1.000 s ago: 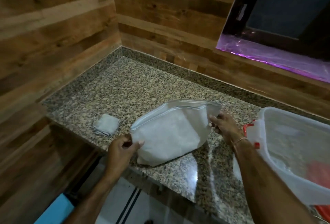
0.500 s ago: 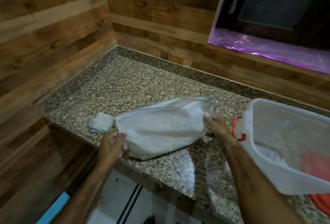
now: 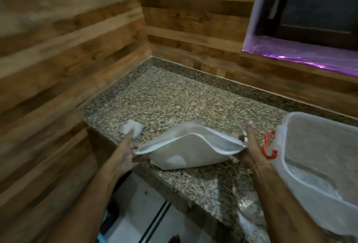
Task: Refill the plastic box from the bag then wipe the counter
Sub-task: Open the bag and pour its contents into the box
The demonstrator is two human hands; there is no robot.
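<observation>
A person's two bare forearms reach from the bottom edge over a speckled brown-and-grey granite counter [image 3: 174, 103] set in a corner of horizontal wood-plank walls [image 3: 58, 53]. Between the hands, near the counter's front edge, is a white zip bag [image 3: 186, 152] of soft cloth-like material. Its underside rests on the stone and its zipped mouth gapes open in a long arc facing the camera.

The left hand [image 3: 126, 152] holds the bag's left end, with thumb and fingers closed on the corner of the mouth. One finger points forward, though blur makes the exact grip hard to read. The right hand [image 3: 249, 146] clamps the bag's right end beside the small metal zip pull [image 3: 242, 137], with one fingertip lifted above the rest. A thin cord bracelet circles the right wrist.

Just right of the right hand stands a large translucent plastic box [image 3: 310, 194] without a lid. It is rectangular with rounded corners and partly cut off by the frame's right edge. A red clip handle [image 3: 269, 147] on its near end sits close to the right wrist.

A small folded white cloth [image 3: 133, 127] lies on the counter just beyond the left hand, near the counter's left end, apart from the bag.

High on the right, a dark-framed window [image 3: 319, 6] has shiny purple film [image 3: 302, 51] along its sill. Below the counter edge is a white tiled floor [image 3: 139, 204] with dark stripes.
</observation>
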